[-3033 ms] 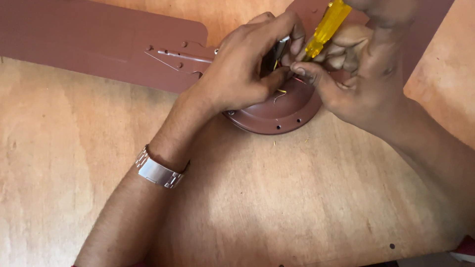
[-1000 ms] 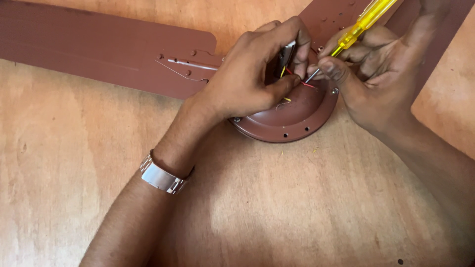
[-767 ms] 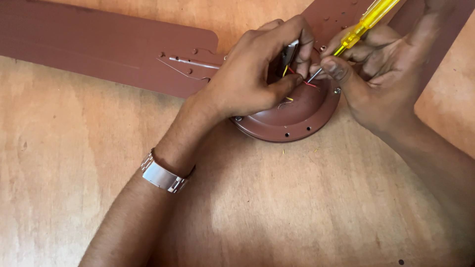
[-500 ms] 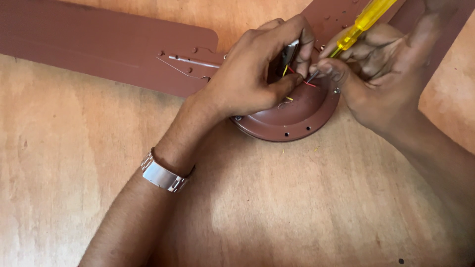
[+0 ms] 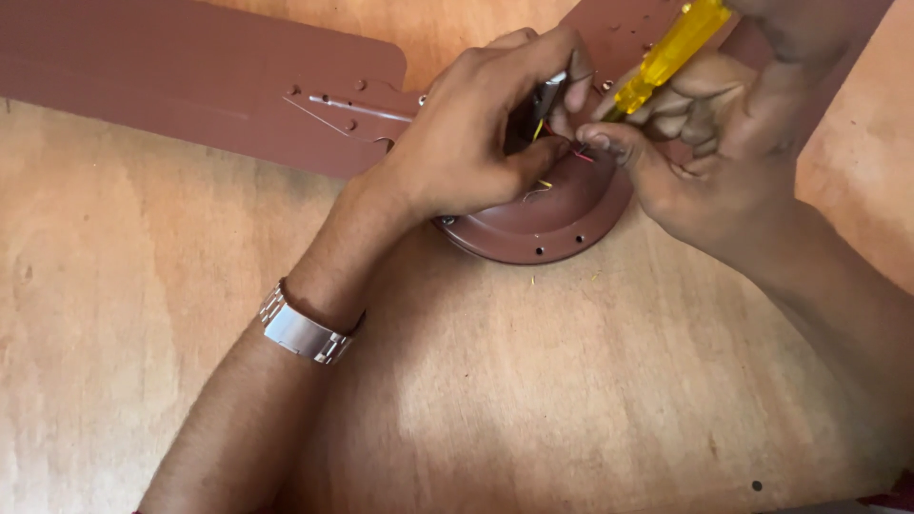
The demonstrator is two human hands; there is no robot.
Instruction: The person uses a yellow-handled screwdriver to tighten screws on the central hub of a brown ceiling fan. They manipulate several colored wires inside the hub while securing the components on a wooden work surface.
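Pinching thin wires (image 5: 557, 157) over brown fan hub (image 5: 543, 224): left hand (image 5: 466, 143); right hand (image 5: 709, 152) gripping yellow screwdriver (image 5: 666, 55), seemingly.

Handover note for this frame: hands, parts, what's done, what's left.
Left hand: on the fan hub, fingers pinching thin wires at its centre.
Right hand: holding a yellow screwdriver, tip down at the wires.
Hub lies on the wooden table; a blade is bracketed on to its left.
Done: blade attached.
Left: wires loose, connection itself hidden by fingers.

Warm, even light, soft shadows under both forearms, mild sheen on wooden board (image 5: 571, 400); focus fairly sharp throughout
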